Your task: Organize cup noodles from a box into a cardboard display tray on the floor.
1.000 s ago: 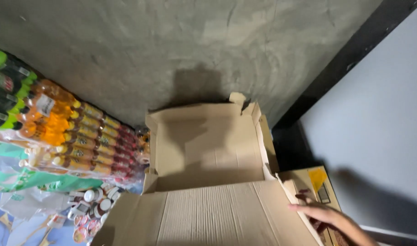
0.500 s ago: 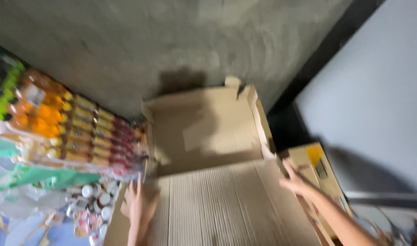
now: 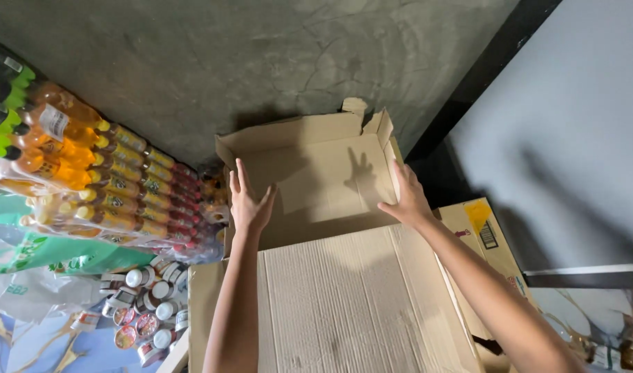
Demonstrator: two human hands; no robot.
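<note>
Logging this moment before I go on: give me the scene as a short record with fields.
left hand: open, fingers spread, at the left wall of the cardboard box
right hand: open, flat against the box's right wall
box: empty, flaps open, on the concrete floor
near flap: corrugated, folded out toward the camera
left of box: wrapped packs of orange drink bottles
below the packs: small capped jars
</note>
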